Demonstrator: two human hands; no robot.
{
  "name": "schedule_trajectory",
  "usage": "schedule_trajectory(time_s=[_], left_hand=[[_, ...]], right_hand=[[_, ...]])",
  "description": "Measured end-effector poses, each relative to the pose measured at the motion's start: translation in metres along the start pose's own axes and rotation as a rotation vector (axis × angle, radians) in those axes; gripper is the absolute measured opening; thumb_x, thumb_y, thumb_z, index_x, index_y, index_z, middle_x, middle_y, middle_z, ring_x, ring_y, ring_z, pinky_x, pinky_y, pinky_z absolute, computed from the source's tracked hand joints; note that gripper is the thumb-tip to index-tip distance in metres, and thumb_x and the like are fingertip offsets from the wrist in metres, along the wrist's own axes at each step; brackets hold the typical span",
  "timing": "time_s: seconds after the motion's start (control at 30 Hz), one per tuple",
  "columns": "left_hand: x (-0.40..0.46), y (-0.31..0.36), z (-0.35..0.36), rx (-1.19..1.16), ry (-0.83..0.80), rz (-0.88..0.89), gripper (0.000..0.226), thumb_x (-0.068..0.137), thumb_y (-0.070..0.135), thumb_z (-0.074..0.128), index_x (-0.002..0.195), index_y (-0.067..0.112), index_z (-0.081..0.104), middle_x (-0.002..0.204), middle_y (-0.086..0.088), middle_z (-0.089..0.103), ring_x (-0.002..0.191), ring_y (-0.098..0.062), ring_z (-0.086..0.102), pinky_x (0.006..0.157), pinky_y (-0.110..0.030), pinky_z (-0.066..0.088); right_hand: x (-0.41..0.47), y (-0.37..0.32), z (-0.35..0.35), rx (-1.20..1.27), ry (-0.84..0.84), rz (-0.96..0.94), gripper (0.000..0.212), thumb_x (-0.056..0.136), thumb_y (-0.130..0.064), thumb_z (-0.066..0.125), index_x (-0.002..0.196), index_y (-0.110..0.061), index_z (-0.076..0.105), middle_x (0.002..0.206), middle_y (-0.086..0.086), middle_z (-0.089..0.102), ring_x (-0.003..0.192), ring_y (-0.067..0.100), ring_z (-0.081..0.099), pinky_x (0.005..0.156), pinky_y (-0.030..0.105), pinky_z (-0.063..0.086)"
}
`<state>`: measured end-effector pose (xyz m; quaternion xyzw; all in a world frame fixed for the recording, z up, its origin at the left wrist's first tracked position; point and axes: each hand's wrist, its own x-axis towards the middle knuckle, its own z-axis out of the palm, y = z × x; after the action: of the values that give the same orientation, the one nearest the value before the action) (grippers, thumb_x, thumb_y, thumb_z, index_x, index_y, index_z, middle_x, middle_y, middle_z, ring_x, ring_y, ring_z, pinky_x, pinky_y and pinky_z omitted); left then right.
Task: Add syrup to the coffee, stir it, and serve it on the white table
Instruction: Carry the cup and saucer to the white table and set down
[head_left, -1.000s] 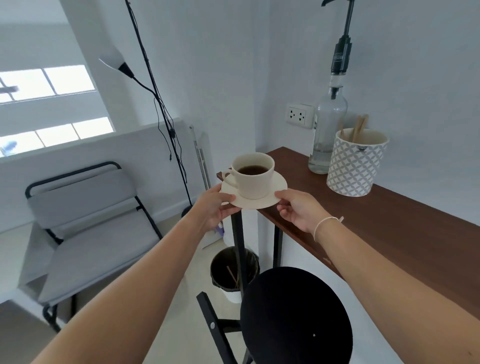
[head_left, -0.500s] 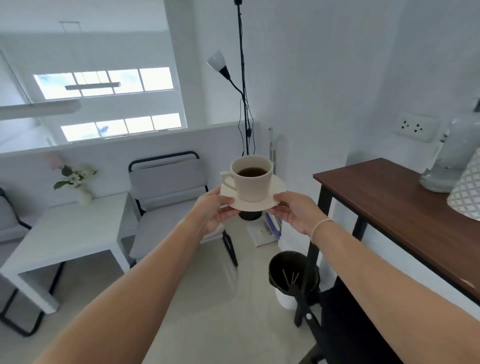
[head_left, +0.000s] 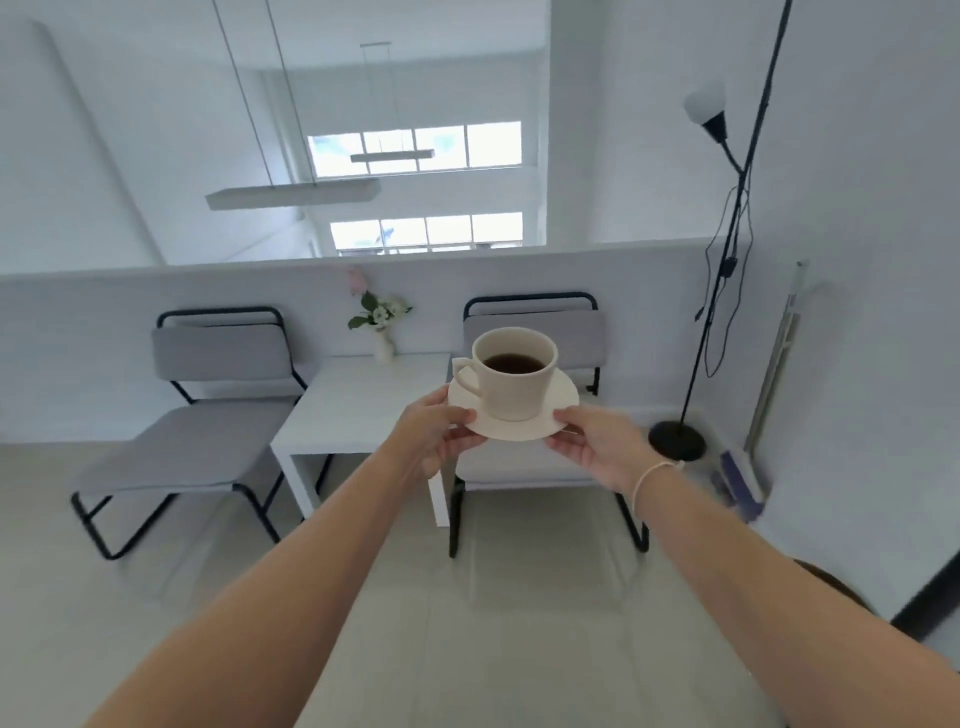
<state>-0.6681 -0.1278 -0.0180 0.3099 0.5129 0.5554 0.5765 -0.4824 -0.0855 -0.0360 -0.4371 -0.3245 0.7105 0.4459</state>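
Observation:
A cream cup (head_left: 514, 382) with dark coffee in it stands upright on a cream saucer (head_left: 563, 402), held in the air at chest height. My left hand (head_left: 434, 441) grips the saucer's left rim and my right hand (head_left: 597, 447) grips its right rim. The white table (head_left: 363, 405) stands ahead, just left of and beyond the cup, between two chairs. The syrup bottle is out of view.
A grey chair (head_left: 208, 410) is left of the table and another grey chair (head_left: 540, 332) right of it, partly behind the cup. A small vase of flowers (head_left: 382, 325) sits at the table's far edge. A black floor lamp (head_left: 706, 270) stands at the right wall.
The view has swung left, away from the brown counter with the bottle. The cup and saucer stayed in both hands, and the white table now lies straight ahead.

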Motion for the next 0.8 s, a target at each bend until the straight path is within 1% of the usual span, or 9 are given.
schedule_trajectory(time_s=[0.07,0.17,0.3,0.43,0.5,0.57,0.67,0.73,0.8], left_hand=[[0.001,0.008,-0.043,-0.023,0.058,0.012,0.046,0.086,-0.015,0.047,0.127,0.005,0.053,0.102,-0.009,0.065,0.082,-0.025,0.066,0.055,-0.027,0.058],[0.006,0.017,-0.096,-0.048,0.137,0.042,0.048,0.086,-0.014,0.047,0.130,0.006,0.052,0.110,-0.011,0.063,0.085,-0.026,0.066,0.057,-0.028,0.059],[0.023,0.031,-0.163,-0.065,0.246,0.062,0.051,0.087,-0.011,0.049,0.134,0.009,0.050,0.121,-0.013,0.063,0.093,-0.028,0.066,0.071,-0.036,0.061],[0.045,0.047,-0.223,-0.120,0.342,0.080,0.050,0.087,-0.014,0.047,0.132,0.008,0.049,0.106,-0.009,0.065,0.083,-0.025,0.066,0.061,-0.030,0.060],[0.061,0.055,-0.253,-0.116,0.381,0.093,0.052,0.087,-0.013,0.047,0.135,0.007,0.047,0.111,-0.011,0.064,0.084,-0.025,0.066,0.059,-0.030,0.059],[0.079,0.066,-0.281,-0.135,0.427,0.104,0.054,0.087,-0.013,0.048,0.136,0.010,0.046,0.113,-0.011,0.063,0.086,-0.026,0.067,0.060,-0.030,0.060],[0.106,0.087,-0.317,-0.132,0.464,0.118,0.052,0.088,-0.012,0.048,0.133,0.012,0.048,0.104,-0.007,0.065,0.082,-0.026,0.067,0.062,-0.030,0.060],[0.124,0.102,-0.338,-0.128,0.474,0.130,0.052,0.088,-0.012,0.047,0.134,0.013,0.047,0.102,-0.007,0.065,0.080,-0.025,0.066,0.059,-0.029,0.060],[0.146,0.117,-0.359,-0.152,0.487,0.126,0.054,0.088,-0.013,0.047,0.135,0.013,0.045,0.102,-0.008,0.064,0.081,-0.026,0.066,0.063,-0.031,0.061]], right_hand=[[0.015,0.015,0.038,-0.035,-0.067,0.027,0.023,0.088,0.005,0.055,0.110,0.001,0.054,0.088,0.015,0.064,0.075,0.024,0.064,0.049,0.023,0.056],[0.039,0.033,0.089,-0.095,-0.150,0.065,0.023,0.088,0.004,0.055,0.110,0.001,0.053,0.090,0.016,0.064,0.078,0.025,0.064,0.053,0.025,0.059],[0.076,0.057,0.153,-0.145,-0.254,0.103,0.023,0.089,0.004,0.055,0.111,0.002,0.052,0.092,0.017,0.064,0.076,0.024,0.064,0.052,0.024,0.059],[0.124,0.081,0.216,-0.175,-0.338,0.135,0.011,0.088,0.006,0.054,0.098,0.002,0.056,0.092,0.018,0.063,0.075,0.026,0.063,0.053,0.024,0.059],[0.151,0.092,0.247,-0.172,-0.369,0.149,0.009,0.088,0.008,0.053,0.092,0.001,0.057,0.089,0.017,0.063,0.074,0.026,0.063,0.052,0.025,0.059],[0.176,0.101,0.279,-0.185,-0.393,0.153,0.013,0.087,0.008,0.053,0.097,0.003,0.059,0.088,0.016,0.063,0.073,0.025,0.062,0.051,0.023,0.057],[0.212,0.109,0.323,-0.190,-0.441,0.151,0.016,0.087,0.009,0.052,0.097,0.000,0.061,0.086,0.013,0.064,0.071,0.024,0.062,0.051,0.022,0.057],[0.235,0.111,0.349,-0.191,-0.469,0.143,0.020,0.087,0.009,0.051,0.104,0.001,0.059,0.086,0.012,0.064,0.071,0.023,0.062,0.053,0.022,0.057],[0.258,0.112,0.374,-0.208,-0.474,0.134,0.025,0.088,0.007,0.051,0.110,0.000,0.058,0.087,0.011,0.064,0.072,0.022,0.062,0.056,0.023,0.056]])
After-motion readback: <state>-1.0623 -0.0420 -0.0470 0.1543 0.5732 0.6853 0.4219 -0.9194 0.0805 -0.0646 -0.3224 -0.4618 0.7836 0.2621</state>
